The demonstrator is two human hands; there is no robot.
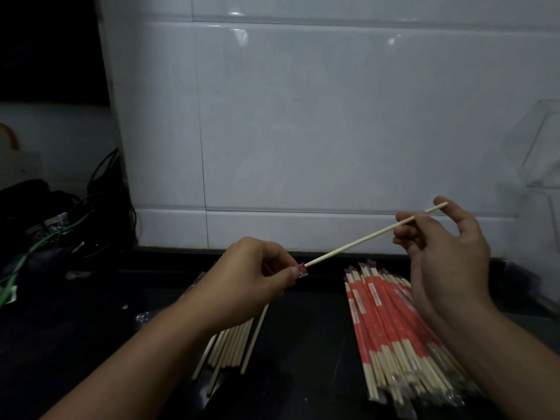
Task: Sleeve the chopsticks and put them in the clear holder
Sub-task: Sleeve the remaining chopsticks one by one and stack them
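1. Chopstick, a bare pale one, runs slantwise across the middle of my view above the dark counter, its low end toward the left and its high end up at the right

2. I see the left hand pinching the mouth of a clear sleeve between thumb and forefinger, right where the chopstick's low tip meets it; most of the sleeve is hidden behind the hand

3. I see the right hand gripping the chopstick near its upper end with curled fingertips, the palm facing me and the remaining fingers loosely spread

4. Below the left forearm, a loose bundle of bare chopsticks lies on the counter, fanned a little at the near end

5. Under the right wrist sits a stack of sleeved chopsticks, red-and-clear wrappers lying roughly parallel, their far ends pointing at the wall

6. At the right edge I make out the clear holder, standing against the white tiled wall, well apart from both hands; I cannot tell what is inside it

7. On the far left, in deep shadow, a tangle of cables, one of them green, rests on the counter beside the wall's corner
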